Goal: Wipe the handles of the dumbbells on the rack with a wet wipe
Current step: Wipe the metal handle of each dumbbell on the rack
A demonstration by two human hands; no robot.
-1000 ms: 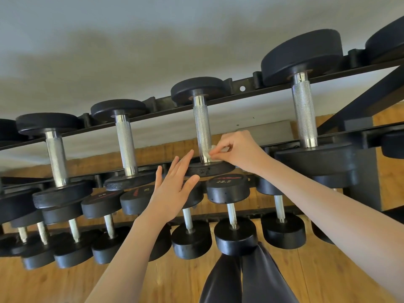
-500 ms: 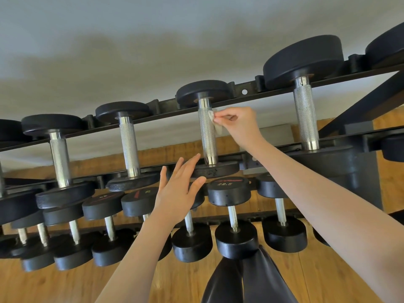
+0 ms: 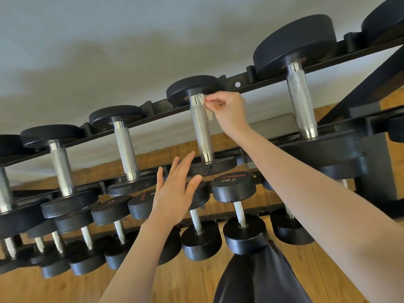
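Our right hand pinches the crumpled white wet wipe against the top of a knurled steel handle on the black rack (upper tier). Our left hand, fingers straight and spread, hovers by that dumbbell's round rubber head.

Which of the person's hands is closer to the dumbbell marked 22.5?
The left hand. It hovers open just to the left of the 22.5 dumbbell. The right hand is well above it, pinching the wipe against an upper handle.
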